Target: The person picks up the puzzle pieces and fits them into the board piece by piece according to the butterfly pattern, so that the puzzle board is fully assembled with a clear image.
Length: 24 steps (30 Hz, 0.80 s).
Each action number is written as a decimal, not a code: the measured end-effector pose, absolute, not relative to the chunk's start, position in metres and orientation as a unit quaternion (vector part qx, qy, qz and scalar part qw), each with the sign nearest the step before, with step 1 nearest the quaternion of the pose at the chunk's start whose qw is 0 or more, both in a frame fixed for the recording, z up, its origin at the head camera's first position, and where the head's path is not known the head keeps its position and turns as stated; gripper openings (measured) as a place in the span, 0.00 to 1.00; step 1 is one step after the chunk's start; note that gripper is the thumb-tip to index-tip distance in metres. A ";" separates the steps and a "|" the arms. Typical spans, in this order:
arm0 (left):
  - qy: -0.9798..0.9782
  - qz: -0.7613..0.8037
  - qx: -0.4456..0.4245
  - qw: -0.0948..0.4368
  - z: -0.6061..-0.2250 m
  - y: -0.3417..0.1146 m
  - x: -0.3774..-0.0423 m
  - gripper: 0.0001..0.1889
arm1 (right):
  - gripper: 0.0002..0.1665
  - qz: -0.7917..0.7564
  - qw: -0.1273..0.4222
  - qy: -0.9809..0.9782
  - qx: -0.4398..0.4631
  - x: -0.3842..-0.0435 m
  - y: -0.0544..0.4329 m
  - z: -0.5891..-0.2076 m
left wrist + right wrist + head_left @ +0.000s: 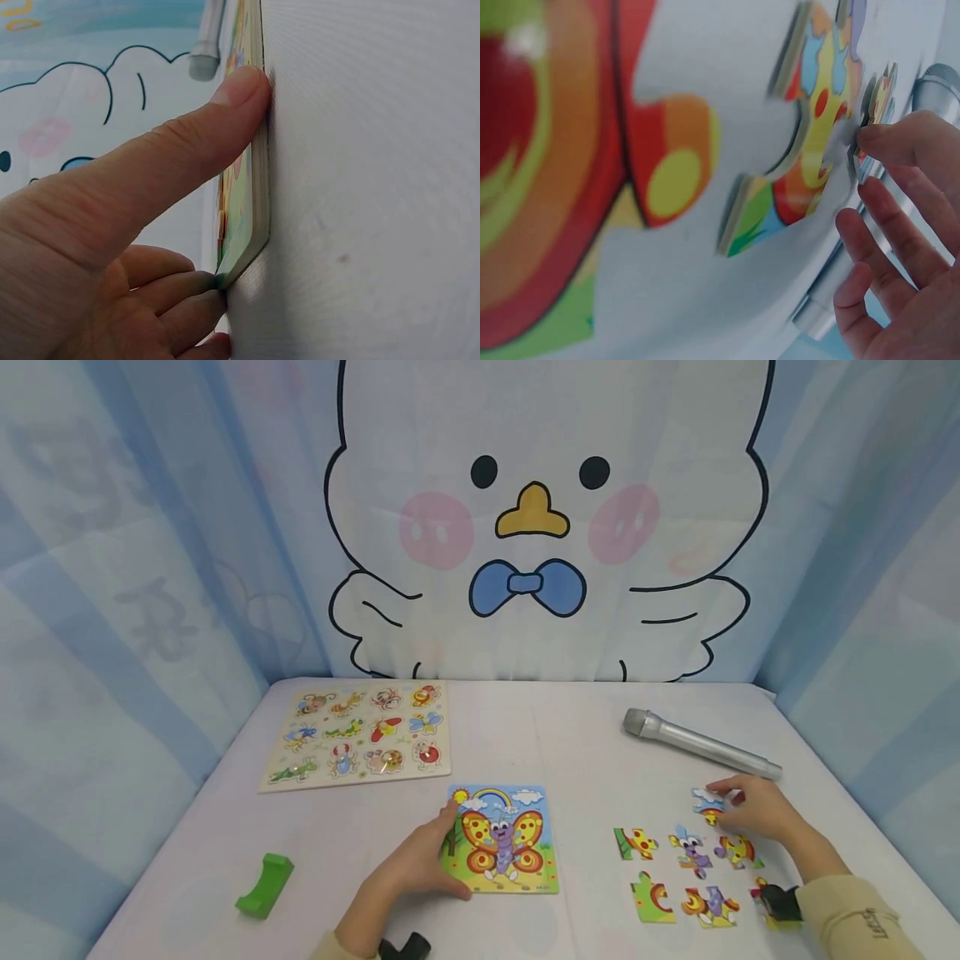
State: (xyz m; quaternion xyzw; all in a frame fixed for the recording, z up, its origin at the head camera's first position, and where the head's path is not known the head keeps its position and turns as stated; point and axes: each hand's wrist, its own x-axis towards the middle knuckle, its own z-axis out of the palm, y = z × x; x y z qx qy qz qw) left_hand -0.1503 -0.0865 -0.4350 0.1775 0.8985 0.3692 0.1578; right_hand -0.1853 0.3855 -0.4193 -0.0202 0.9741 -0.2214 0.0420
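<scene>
My left hand (420, 862) holds the square butterfly puzzle board (504, 843) at its left side. In the left wrist view the thumb (238, 88) presses one edge, and the fingertips meet the board's corner. To the right, my right hand (761, 810) pinches a puzzle piece (706, 802) with a cloud on it between thumb and index finger. Its other fingers curl loosely in the right wrist view. Nearer the front lie several loose puzzle pieces (711, 907) in two rough rows, one partly hidden by the black wrist camera (783, 903).
A wooden insect puzzle board (360, 735) lies at the back left. A silver toy microphone (705, 745) lies behind my right hand. At the front left sits a green curved block (266, 886). A printed curtain (532, 635) borders the table's back.
</scene>
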 end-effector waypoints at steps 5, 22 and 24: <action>0.900 0.367 0.171 0.161 -0.436 -0.087 -0.152 0.62 | 0.26 -0.216 0.029 0.975 -0.053 -0.186 0.373 -0.417; 0.898 0.370 0.177 0.161 -0.439 -0.087 -0.154 0.62 | 0.24 -0.238 0.018 0.962 -0.133 -0.197 0.322 -0.410; 0.898 0.370 0.174 0.162 -0.439 -0.087 -0.154 0.63 | 0.24 -0.244 0.015 0.959 -0.143 -0.198 0.316 -0.409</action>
